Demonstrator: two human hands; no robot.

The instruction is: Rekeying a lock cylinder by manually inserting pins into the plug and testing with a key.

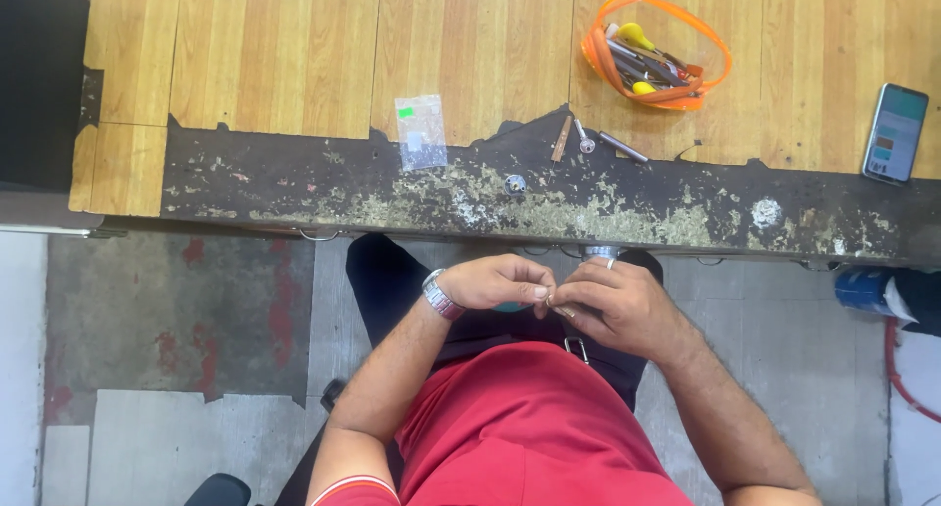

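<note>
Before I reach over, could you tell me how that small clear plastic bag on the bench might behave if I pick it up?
The small clear bag lies flat on the wooden bench, so it is probably very light and floppy. Its glossy film could be slippery, and a pinch at a corner may be easier. What it holds is too small to tell.

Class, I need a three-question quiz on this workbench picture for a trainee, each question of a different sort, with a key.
1. True or false: the phone lies at the left end of the workbench.
2. What holds the tools on the bench? A) orange-rimmed clear pouch B) metal box C) glass jar
3. Where do the left hand and right hand meet?

Key: 1 false, it lies at the right end. 2 A. 3 Over the lap, fingertips together on something small, below the bench edge.
</note>
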